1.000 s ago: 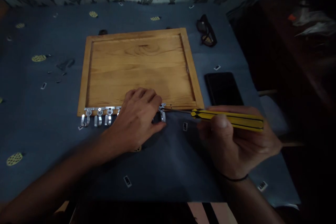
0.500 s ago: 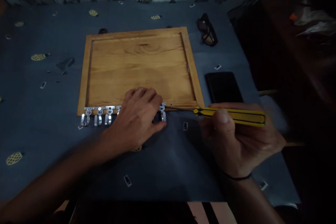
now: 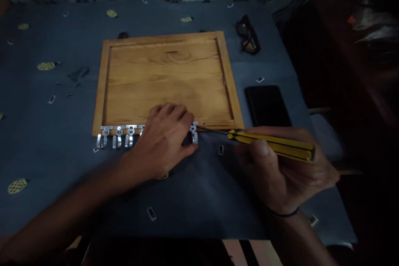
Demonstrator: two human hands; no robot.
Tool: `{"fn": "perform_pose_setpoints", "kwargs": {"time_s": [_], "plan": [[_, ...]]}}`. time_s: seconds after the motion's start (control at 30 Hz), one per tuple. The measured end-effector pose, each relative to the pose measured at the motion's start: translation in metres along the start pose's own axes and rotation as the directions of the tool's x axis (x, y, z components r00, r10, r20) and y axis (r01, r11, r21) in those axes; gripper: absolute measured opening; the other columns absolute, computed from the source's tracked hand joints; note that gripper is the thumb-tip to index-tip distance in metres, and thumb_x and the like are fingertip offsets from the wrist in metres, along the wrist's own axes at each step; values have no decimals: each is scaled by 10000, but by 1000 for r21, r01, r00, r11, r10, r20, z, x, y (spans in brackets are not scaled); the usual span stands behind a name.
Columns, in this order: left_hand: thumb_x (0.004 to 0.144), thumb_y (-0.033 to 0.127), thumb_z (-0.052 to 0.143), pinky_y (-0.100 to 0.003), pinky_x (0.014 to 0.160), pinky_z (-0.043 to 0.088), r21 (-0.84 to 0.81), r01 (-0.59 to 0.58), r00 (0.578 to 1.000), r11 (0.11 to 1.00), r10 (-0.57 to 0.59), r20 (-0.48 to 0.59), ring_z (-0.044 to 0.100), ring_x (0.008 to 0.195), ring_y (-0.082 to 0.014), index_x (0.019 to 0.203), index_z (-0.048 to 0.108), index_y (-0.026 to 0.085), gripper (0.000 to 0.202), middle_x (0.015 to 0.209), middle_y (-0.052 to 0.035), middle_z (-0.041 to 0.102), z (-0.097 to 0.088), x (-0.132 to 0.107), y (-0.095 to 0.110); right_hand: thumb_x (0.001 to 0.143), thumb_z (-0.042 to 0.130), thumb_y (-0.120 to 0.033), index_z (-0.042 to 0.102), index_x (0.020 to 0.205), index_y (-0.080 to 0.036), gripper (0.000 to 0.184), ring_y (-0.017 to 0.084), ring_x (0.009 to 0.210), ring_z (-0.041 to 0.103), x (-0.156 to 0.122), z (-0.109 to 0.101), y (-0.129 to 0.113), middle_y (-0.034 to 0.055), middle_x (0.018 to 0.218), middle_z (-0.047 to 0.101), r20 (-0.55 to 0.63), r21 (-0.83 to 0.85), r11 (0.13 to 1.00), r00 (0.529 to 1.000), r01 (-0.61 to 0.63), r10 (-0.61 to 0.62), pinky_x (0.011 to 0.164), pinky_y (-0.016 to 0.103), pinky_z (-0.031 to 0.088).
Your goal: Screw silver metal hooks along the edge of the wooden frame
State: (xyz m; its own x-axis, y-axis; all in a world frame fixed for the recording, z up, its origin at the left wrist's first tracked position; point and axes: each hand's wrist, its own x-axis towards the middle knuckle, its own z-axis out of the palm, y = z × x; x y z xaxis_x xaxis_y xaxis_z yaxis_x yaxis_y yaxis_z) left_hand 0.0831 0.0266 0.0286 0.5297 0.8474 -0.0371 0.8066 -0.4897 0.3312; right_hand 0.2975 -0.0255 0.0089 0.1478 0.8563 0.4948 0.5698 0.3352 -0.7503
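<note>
A wooden board (image 3: 165,77) with a raised frame lies flat on a blue cloth. A row of silver metal hooks (image 3: 118,136) lines its near edge. My left hand (image 3: 162,139) rests over the middle of that row, fingers curled and pressing on the board edge beside the rightmost hook (image 3: 193,132). My right hand (image 3: 280,170) grips a yellow-and-black screwdriver (image 3: 271,143), held nearly level, with its tip at the top of the rightmost hook.
A black phone (image 3: 266,106) lies right of the board. Dark glasses (image 3: 247,37) sit at the back right. Small screws and bits (image 3: 67,87) are scattered on the cloth at the left. The table's right edge drops into darkness.
The screwdriver handle has tilted slightly down at its right end and my right hand shifted a little. My left hand has stayed in place.
</note>
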Motion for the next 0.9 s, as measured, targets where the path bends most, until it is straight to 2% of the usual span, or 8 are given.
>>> {"fn": "perform_pose_setpoints", "kwargs": {"time_s": [0.17, 0.27, 0.37, 0.5, 0.6, 0.73, 0.9], "plan": [[917, 354, 826, -479, 999, 496, 6, -4, 1000, 1000, 4, -7, 630, 1135, -324, 1070, 688, 176, 272, 1151, -88, 722, 0, -1, -2, 1020, 731, -355, 818, 1043, -255, 135, 107, 584, 711, -2, 1, 4, -20, 886, 820, 15, 22, 999, 999, 33, -34, 564, 255, 571], [906, 349, 839, -487, 1010, 494, -4, -1, 1000, 1000, 1, 2, 630, 1154, -330, 1077, 691, 167, 291, 1163, -89, 719, 0, -1, -2, 1012, 742, -352, 811, 1049, -250, 128, 104, 521, 670, -1, 3, 1, -42, 760, 778, -5, 10, 1000, 1000, -3, 3, 519, 255, 537], [894, 344, 851, -497, 1025, 491, -10, 9, 1000, 1000, -9, 7, 629, 1173, -336, 1072, 694, 166, 297, 1176, -91, 720, -1, 0, -1, 1009, 741, -344, 808, 1022, -245, 121, 100, 443, 616, 2, 4, -2, -69, 617, 702, -62, -9, 999, 997, 34, -35, 454, 251, 477], [889, 340, 849, -501, 1031, 493, -9, 16, 1000, 1000, -15, 10, 629, 1171, -338, 1063, 694, 175, 285, 1176, -92, 725, -1, 1, 1, 1003, 747, -336, 810, 1006, -244, 111, 104, 443, 626, 1, 2, -3, -63, 618, 708, -103, -14, 999, 993, 50, -51, 452, 259, 463], [888, 344, 850, -504, 1031, 496, -9, 15, 1000, 1000, -15, 6, 632, 1165, -338, 1063, 695, 175, 288, 1173, -91, 729, 0, 1, 0, 1006, 746, -345, 807, 1019, -256, 109, 114, 463, 642, 0, 1, -2, -59, 634, 722, -87, -18, 1000, 996, 16, -18, 460, 266, 479], [893, 342, 849, -509, 1037, 501, -8, 8, 1000, 1000, -8, 5, 636, 1167, -336, 1077, 698, 167, 295, 1180, -91, 731, -1, 1, 0, 1015, 734, -364, 799, 983, -259, 127, 104, 465, 634, 1, 2, -3, -60, 642, 723, -107, -41, 998, 993, 42, -47, 461, 254, 478], [885, 347, 863, -513, 1029, 511, -1, 15, 1000, 1000, -15, 15, 646, 1171, -344, 1073, 703, 161, 308, 1175, -97, 736, -1, 2, 1, 1017, 735, -362, 788, 984, -244, 134, 85, 464, 630, 3, 3, -4, -74, 627, 716, -73, -55, 998, 996, 37, -41, 472, 228, 478]]}}
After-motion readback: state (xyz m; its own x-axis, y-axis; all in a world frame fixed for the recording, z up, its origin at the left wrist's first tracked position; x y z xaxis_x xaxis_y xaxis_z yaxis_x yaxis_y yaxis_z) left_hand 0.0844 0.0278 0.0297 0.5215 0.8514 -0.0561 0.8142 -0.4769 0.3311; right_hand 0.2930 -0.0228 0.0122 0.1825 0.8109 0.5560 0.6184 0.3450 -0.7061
